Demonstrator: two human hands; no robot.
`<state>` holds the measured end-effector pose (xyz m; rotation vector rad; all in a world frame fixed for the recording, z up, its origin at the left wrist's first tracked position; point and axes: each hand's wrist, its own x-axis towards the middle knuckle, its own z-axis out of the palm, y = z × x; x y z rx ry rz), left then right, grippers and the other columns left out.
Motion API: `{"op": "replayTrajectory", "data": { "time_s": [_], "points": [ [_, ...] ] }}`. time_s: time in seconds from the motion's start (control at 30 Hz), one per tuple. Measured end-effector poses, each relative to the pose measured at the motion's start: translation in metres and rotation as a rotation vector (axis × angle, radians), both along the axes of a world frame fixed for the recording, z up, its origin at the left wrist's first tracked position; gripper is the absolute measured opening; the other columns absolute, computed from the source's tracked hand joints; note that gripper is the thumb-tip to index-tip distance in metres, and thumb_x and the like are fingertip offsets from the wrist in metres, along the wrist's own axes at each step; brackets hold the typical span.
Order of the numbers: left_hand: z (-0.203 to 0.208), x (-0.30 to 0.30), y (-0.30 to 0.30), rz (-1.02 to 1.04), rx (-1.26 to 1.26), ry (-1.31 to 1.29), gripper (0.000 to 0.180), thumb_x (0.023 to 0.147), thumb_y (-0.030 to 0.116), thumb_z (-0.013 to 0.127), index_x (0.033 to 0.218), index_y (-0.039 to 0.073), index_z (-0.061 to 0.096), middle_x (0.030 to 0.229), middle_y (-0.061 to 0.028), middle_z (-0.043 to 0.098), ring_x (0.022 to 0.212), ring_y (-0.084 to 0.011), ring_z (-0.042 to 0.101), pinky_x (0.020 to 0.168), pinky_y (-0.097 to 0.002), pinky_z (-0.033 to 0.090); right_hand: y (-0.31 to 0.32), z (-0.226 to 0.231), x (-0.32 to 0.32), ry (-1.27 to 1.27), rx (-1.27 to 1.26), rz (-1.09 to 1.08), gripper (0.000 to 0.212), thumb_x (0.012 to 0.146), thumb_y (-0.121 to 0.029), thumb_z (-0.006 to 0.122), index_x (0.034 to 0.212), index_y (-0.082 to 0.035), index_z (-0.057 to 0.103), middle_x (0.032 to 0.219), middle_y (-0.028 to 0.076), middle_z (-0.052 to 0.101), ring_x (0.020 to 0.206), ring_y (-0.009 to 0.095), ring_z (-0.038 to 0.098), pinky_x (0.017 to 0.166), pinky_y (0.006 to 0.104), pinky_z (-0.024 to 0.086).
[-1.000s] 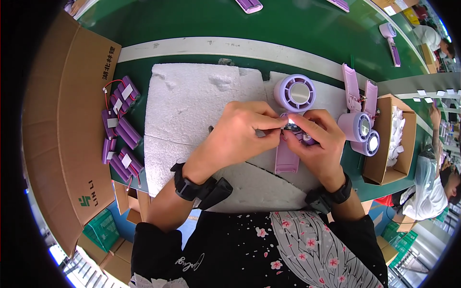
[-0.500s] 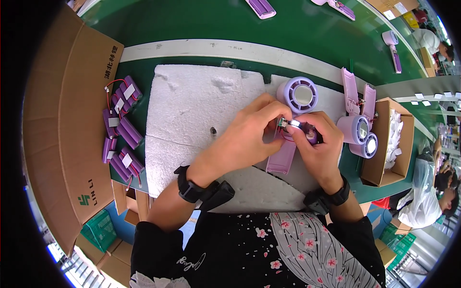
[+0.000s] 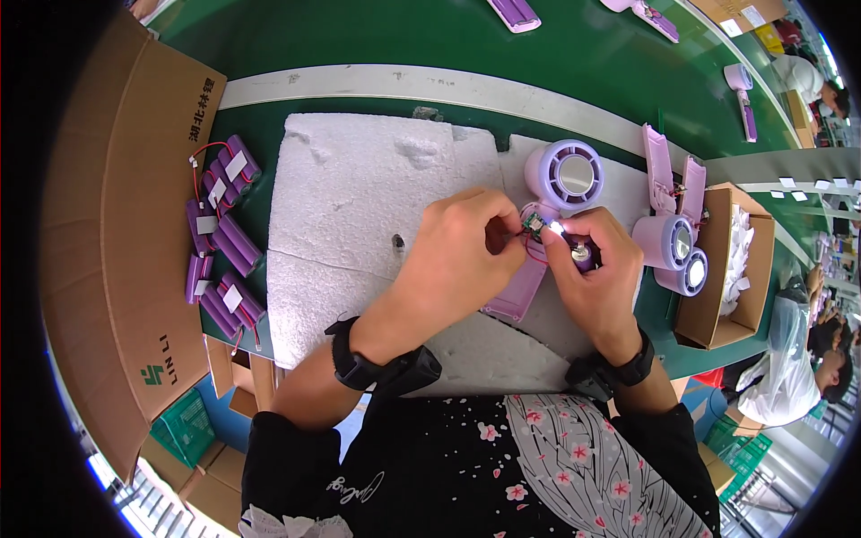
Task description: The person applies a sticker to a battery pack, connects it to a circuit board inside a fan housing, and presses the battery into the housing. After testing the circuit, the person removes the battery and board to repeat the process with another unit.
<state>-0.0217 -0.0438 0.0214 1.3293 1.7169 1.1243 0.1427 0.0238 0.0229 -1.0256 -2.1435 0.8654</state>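
Observation:
My right hand is closed around a purple battery pack, whose metal end shows between thumb and fingers. Just left of its thumb a small green circuit board sits beside a bright white glint. My left hand pinches at the board's left edge; what lies between its fingertips is too small to make out. A thin red wire loops below the board. Beyond both hands rests a lilac handheld fan head with a round silvery centre. Its pink handle shell lies partly hidden under my hands.
White foam sheets cover the green bench. Several purple battery packs with wires lie left, beside a large cardboard box. At right are more fan heads, open pink shells and a carton of white pieces.
My left hand's fingers have drawn slightly left and closed together. The circuit board now turns its green face up. The pink shell has shifted a little left; the view has moved slightly.

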Motion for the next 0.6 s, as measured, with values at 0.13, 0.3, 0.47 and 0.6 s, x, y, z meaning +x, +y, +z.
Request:
{"op": "replayTrajectory", "data": {
  "time_s": [0.13, 0.3, 0.47, 0.6],
  "points": [
    [0.001, -0.004, -0.001, 0.003, 0.037, -0.037, 0.007, 0.074, -0.004, 0.069, 0.079, -0.003, 0.064, 0.079, -0.009, 0.066, 0.068, -0.0161, 0.067, 0.062, -0.027, 0.053, -0.002, -0.001, -0.001, -0.009, -0.006, -0.006, 0.015, 0.08, -0.005, 0.075, 0.085, 0.0, 0.062, 0.077, 0.01, 0.063, 0.064, 0.017, 0.058, 0.06, 0.0282, 0.046],
    [0.001, -0.012, -0.001, -0.078, 0.047, -0.022, 0.007, 0.076, -0.004, 0.069, 0.082, -0.002, 0.065, 0.08, -0.0078, 0.066, 0.068, -0.0165, 0.067, 0.063, -0.0276, 0.054, -0.002, 0.001, -0.001, 0.007, 0.045, 0.02, 0.014, 0.078, -0.003, 0.076, 0.086, 0.001, 0.064, 0.078, 0.01, 0.063, 0.063, 0.018, 0.058, 0.059, 0.0274, 0.046],
    [0.007, -0.016, 0.002, -0.116, -0.148, -0.17, 0.02, 0.077, -0.004, 0.068, 0.096, 0.001, 0.064, 0.088, -0.0064, 0.066, 0.07, -0.0151, 0.065, 0.064, -0.0273, 0.053, -0.003, 0.0, 0.001, 0.001, 0.035, 0.017, 0.015, 0.078, -0.002, 0.076, 0.088, 0.001, 0.067, 0.078, 0.01, 0.063, 0.064, 0.018, 0.059, 0.058, 0.0265, 0.046],
    [0.002, -0.013, 0.004, -0.138, -0.132, -0.196, 0.03, 0.078, -0.005, 0.065, 0.106, 0.004, 0.06, 0.09, -0.0065, 0.066, 0.071, -0.013, 0.064, 0.064, -0.0262, 0.052, -0.004, 0.001, 0.0, -0.004, 0.061, 0.028, 0.015, 0.077, -0.002, 0.076, 0.09, 0.0, 0.068, 0.081, 0.01, 0.064, 0.065, 0.018, 0.06, 0.058, 0.0264, 0.046]
  ]
}}
